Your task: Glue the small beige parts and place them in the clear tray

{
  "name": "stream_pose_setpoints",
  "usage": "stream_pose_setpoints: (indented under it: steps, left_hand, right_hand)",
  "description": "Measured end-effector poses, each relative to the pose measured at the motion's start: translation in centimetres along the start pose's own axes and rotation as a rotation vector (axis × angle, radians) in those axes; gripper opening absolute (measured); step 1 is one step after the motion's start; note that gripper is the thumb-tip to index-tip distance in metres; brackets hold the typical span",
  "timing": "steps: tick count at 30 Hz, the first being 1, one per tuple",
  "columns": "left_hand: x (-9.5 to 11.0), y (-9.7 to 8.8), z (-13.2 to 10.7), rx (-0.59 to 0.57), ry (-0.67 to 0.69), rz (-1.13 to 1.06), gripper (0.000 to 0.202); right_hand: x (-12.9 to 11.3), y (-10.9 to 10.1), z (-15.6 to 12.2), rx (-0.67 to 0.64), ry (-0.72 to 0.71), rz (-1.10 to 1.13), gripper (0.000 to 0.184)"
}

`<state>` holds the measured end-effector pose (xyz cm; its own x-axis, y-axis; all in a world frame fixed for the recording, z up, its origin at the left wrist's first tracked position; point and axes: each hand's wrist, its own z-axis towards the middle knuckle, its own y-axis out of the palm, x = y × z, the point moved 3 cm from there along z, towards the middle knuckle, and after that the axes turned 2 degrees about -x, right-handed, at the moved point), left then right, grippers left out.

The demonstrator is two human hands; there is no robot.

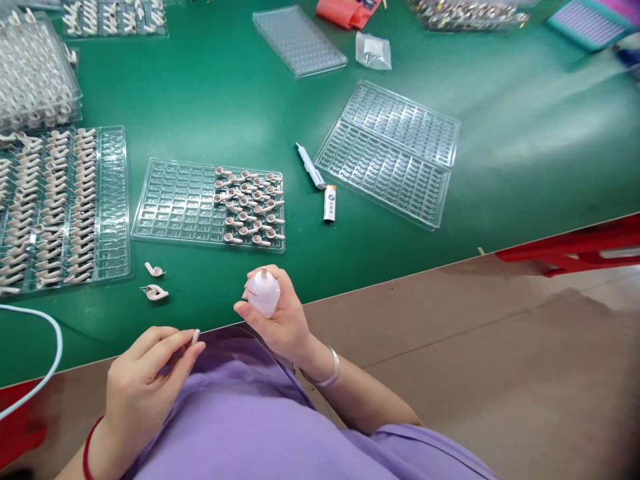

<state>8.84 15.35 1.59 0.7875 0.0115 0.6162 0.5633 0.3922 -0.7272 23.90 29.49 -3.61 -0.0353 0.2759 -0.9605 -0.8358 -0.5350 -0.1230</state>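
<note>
Right hand: closed around small pale bottle, nozzle up. Left hand: fingertips pinching tiny white piece. Both at green tabletop edge.

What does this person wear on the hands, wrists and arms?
Both hands are bare, with no gloves. The left hand has a thin red cord around its wrist. The right hand has a plain silver bangle on its wrist. No sleeve reaches either forearm. The body is covered by a purple top.
</note>
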Motion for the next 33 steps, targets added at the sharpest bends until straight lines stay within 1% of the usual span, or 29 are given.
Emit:
stream_pose_setpoints:
  steps: [2,4,7,10,12,15,17,23,26,28,30,33]
  left_hand:
    - [-0.1,0.0,0.9,-0.005,0.031,0.024,0.015]
    - [-0.3,0.1,2.4,0.001,0.067,0.064,0.011]
    - [-0.9,0.3,6.1,0.012,0.141,0.145,0.004]
    - [-1.4,1.0,10.4,-0.019,0.21,0.219,0.013]
    - [-1.7,1.7,12.9,-0.069,0.235,0.279,0.021]
    - [-2.2,2.7,15.6,-0.151,0.217,0.384,0.028]
    - [-2.4,3.2,16.9,-0.175,0.196,0.441,0.03]
    - [-3.0,4.3,19.1,-0.232,0.162,0.509,0.029]
    - [-3.2,4.9,19.6,-0.279,0.158,0.526,0.028]
    - [-3.1,4.9,19.6,-0.29,0.156,0.535,0.028]
    - [-3.0,4.3,19.3,-0.267,0.151,0.529,0.027]
    - [-2.8,1.8,17.8,-0.175,0.126,0.511,0.025]
  right_hand:
    - [0.3,0.1,0.0,0.006,0.032,0.042,0.032]
    - [0.5,0.1,-0.1,0.016,0.058,0.087,0.033]
    - [0.8,0.1,-0.1,0.034,0.076,0.141,0.034]
    - [1.1,0.1,-0.1,0.036,0.082,0.175,0.036]
    - [1.3,0.0,-0.1,0.027,0.076,0.188,0.036]
    - [1.5,-0.1,-0.1,0.018,0.059,0.203,0.038]
    - [1.4,-0.2,0.0,0.018,0.046,0.202,0.038]
    - [1.2,-0.2,0.3,0.018,0.015,0.21,0.037]
    - [1.1,-0.2,0.3,0.017,0.01,0.204,0.036]
    - [1.2,-0.3,0.2,0.019,0.014,0.192,0.037]
    - [1.2,-0.3,0.2,0.021,0.021,0.182,0.037]
    - [1.3,-0.4,0.0,0.019,0.037,0.182,0.037]
